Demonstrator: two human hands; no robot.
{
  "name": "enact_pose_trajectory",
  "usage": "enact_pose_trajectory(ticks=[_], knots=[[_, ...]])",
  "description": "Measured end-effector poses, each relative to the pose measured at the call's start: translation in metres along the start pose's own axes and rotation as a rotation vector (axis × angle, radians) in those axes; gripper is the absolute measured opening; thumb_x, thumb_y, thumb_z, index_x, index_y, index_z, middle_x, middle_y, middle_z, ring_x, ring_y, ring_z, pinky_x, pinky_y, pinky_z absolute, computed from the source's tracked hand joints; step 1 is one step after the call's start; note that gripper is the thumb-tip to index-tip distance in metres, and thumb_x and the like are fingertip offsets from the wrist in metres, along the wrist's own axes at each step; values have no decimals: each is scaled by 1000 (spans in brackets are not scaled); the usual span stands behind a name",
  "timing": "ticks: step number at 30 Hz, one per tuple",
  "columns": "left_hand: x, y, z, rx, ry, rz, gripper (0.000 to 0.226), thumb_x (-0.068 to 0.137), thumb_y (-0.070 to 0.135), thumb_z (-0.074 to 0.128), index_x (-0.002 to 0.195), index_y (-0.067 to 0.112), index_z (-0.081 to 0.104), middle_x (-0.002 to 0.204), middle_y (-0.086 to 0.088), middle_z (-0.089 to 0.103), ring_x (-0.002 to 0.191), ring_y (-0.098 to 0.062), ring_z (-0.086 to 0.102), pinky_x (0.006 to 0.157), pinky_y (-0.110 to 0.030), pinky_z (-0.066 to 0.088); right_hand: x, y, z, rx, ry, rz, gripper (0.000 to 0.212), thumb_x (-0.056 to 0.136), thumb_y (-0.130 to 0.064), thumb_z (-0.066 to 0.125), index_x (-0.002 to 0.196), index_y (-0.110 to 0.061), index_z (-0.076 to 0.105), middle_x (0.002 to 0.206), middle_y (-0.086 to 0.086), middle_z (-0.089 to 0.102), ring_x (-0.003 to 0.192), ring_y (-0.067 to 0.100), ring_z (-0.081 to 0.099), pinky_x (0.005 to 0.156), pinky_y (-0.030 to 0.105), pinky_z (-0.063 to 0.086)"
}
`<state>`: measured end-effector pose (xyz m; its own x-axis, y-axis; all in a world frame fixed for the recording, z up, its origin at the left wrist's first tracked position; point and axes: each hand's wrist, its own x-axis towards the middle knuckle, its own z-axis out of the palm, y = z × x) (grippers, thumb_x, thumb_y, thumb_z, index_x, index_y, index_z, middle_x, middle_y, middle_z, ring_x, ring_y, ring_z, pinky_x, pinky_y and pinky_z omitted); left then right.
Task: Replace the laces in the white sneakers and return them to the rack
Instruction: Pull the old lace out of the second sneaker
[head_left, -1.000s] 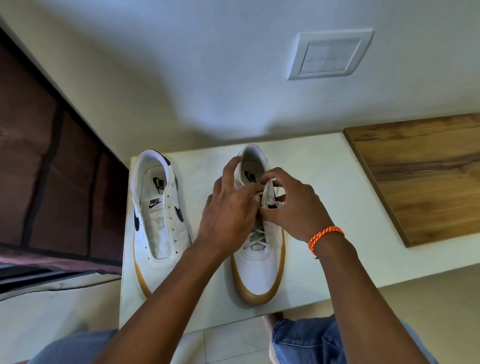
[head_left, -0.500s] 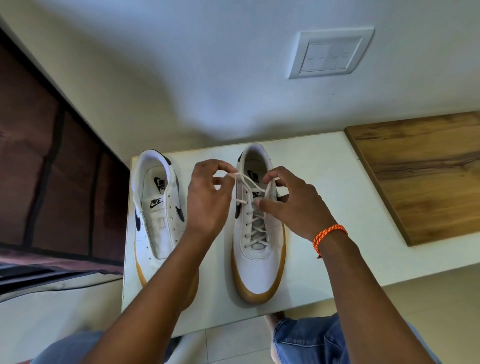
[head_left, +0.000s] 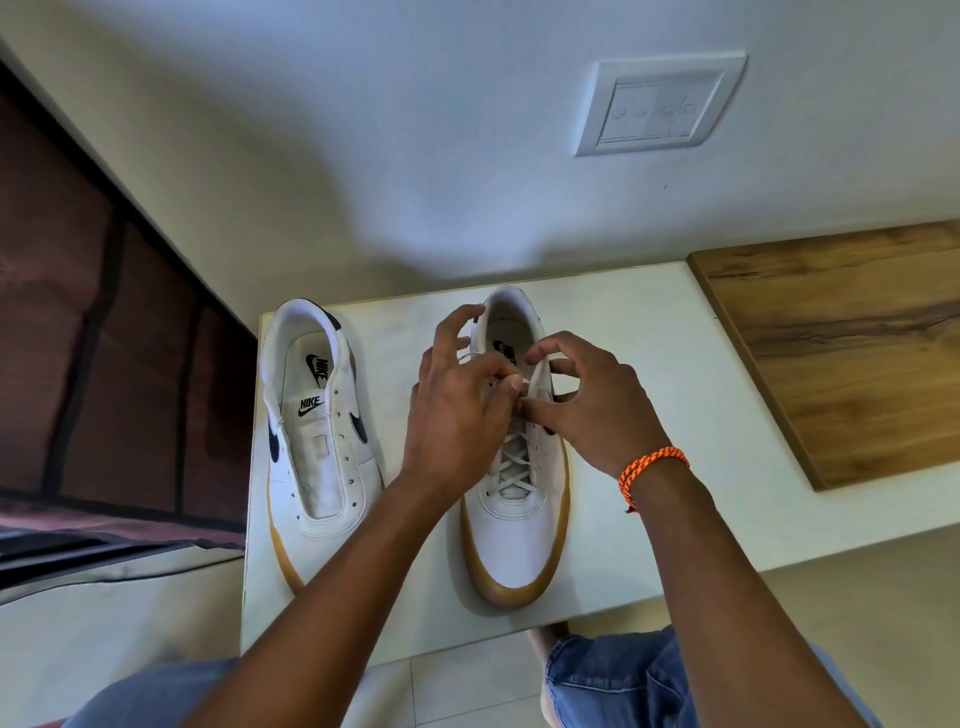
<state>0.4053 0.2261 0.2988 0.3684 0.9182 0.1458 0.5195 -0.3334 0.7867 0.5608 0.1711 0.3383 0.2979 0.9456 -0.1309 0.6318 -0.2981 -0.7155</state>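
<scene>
Pale wall behind, dark maroon panelling at far left; a white table (head_left: 415, 597) fills the middle. Leftmost on it, the unlaced sneaker (head_left: 322, 415): white upper, gum sole, black swoosh, eyelets bare, toe toward the person. Just beside it, not touching, the laced sneaker (head_left: 514, 493), same way round, white lace (head_left: 511, 467) crisscrossed up the lower eyelets. Left hand (head_left: 457, 405) over its tongue, thumb and forefinger pinching a lace end, other fingers spread and raised. Right hand (head_left: 592, 405) meets it fingertip to fingertip, also pinching lace at the top eyelets; orange braided band (head_left: 652, 465) on that wrist. Switch plate (head_left: 660, 106) on the wall above. Wooden board (head_left: 841, 343) at far right. Blue jeans at bottom edge.
</scene>
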Motion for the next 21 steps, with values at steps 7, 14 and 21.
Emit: enact_pose_trajectory(ticks=[7,14,21], knots=[[8,3,-17,-273,238,-226,14,100,20,66,90,26,73,136,12,54,109,6,61,85,-13,50,2,2,2,19,26,25,47,72,-44,94,109,-38,64,119,-7,74,99,20,74,86,44,62],[-1,3,-5,154,-28,62,17,104,34,60,114,36,74,167,6,29,147,-23,38,108,-49,42,1,1,2,-8,28,1,41,81,-44,87,114,-37,63,117,-6,74,96,20,74,83,41,64],[5,-2,-11,46,80,76,12,101,28,67,91,29,72,159,11,40,134,-18,51,97,-48,50,1,1,3,-19,24,3,47,77,-47,90,114,-38,63,123,-3,74,98,23,75,83,43,64]])
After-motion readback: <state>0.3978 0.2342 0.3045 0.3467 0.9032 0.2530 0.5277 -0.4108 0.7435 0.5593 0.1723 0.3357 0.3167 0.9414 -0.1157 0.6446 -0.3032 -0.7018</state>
